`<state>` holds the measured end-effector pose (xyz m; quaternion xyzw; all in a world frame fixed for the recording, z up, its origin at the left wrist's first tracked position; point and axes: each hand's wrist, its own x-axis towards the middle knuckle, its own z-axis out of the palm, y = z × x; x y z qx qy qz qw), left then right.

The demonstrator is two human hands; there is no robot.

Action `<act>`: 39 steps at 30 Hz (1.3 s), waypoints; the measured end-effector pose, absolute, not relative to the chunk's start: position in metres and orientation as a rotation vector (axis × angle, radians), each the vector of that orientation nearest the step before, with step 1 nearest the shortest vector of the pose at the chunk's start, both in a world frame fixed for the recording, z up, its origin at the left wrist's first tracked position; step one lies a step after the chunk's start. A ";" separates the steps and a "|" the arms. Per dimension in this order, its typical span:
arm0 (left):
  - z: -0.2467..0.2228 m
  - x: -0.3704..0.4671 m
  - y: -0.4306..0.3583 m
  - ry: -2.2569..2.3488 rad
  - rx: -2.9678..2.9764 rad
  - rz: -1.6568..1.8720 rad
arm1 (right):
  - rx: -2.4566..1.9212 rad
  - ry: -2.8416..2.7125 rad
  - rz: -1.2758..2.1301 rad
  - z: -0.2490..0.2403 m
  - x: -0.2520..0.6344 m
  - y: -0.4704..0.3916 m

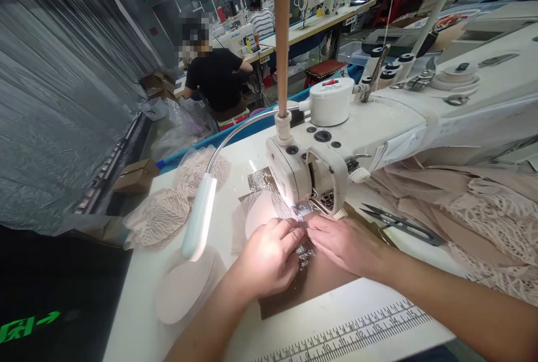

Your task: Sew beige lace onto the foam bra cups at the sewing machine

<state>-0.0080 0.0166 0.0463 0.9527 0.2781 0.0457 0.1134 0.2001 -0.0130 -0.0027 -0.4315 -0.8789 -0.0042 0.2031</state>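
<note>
Bare forearms (218, 309) of mine slant in from either side and meet at the machine (290, 168). Right under its needle area sits the cup (258, 215), pale and edged with sheer mesh, its far part running beneath the foot. With my left hand (271, 253) I hold its near edge, fingers curled and close together; whether the thumb pinches mesh I cannot tell. My right hand (348, 241) lies just beside, fingers stretched and pressed together, tips down near the same edge; its thumb is hidden.

I judge that I am guiding the edge at the needle, partway along a seam. The next move calls for small, even turns of the cup, mesh flat, fingertips clear of the needle.

In front of the machine, a brown sheet (332, 283) lies under my hands, and nearer me a ruler (361, 331) is printed along the table (138, 295). Left of the machine hangs the lamp (200, 210), with lace (159, 216) beyond it and a second cup (185, 292) on its near side. Right of the machine lie snips (403, 224), beside heaped lace cloth (496, 210). Beyond the machine, a co-worker (216, 76) sits facing away.
</note>
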 end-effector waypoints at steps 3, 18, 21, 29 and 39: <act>0.040 -0.003 0.014 0.836 2.849 0.131 | -1.177 -2.423 -0.001 -0.002 0.201 -0.015; 0.025 -0.007 0.031 0.960 2.888 0.247 | -1.371 -2.362 0.038 -0.007 0.191 -0.010; 0.024 -0.008 0.034 1.016 2.870 0.287 | -1.363 -2.338 0.073 -0.008 0.193 -0.010; 0.016 -0.016 0.046 1.229 2.791 0.333 | -1.341 -2.303 0.269 -0.007 0.199 -0.009; 0.021 -0.031 0.060 1.540 2.651 0.335 | -1.243 -2.347 0.106 -0.026 0.206 -0.002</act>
